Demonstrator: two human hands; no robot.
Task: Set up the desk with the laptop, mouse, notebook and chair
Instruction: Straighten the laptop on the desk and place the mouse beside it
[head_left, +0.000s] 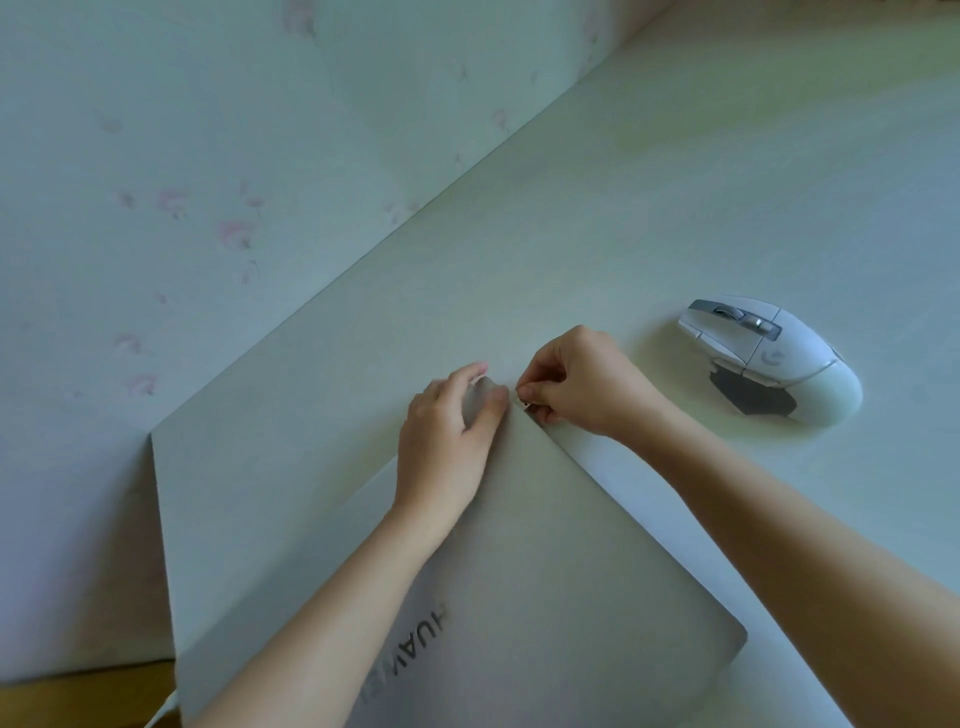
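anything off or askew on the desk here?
The laptop is shut and lies skewed across the desk, its near part past the front edge. The left hand holds its far corner; the right hand pinches something small there. The mouse looks fine.

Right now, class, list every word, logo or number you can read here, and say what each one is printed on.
"HUAWEI": on the closed laptop lid, its last letters partly hidden by the left forearm.
A small logo on the white mouse: too blurred to read.
Nothing else legible.
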